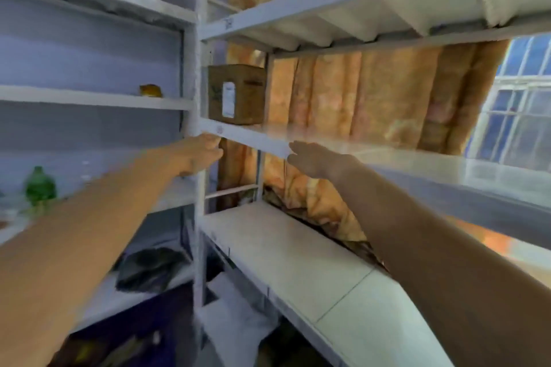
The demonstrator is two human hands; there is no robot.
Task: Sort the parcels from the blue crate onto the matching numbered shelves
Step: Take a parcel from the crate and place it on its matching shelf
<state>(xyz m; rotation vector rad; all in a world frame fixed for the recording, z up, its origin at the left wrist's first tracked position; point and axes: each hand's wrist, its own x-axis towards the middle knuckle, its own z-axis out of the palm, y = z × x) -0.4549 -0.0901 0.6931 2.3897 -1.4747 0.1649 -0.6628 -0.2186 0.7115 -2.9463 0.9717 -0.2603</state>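
The cardboard parcel [237,95] stands upright on the middle shelf [387,155], at its left end against the white upright, its white sticker facing out. It touches neither hand.

The left hand [202,155] is below the parcel and slightly left of it, at the shelf's front edge just under the small number label [219,129]. Its fingers look curled, but blur hides whether they grip the edge. The right hand [313,159] is below and to the right of the parcel, flat with fingers straight, holding nothing, close to the same edge.

The step appears to be confirming this parcel's placement. To do it well, read the sticker against the number label below the parcel before leaving it. Make sure the parcel sits fully on the board with the sticker outward. Draw both hands straight back so they do not knock the parcel. The blue crate cannot be made out with certainty.
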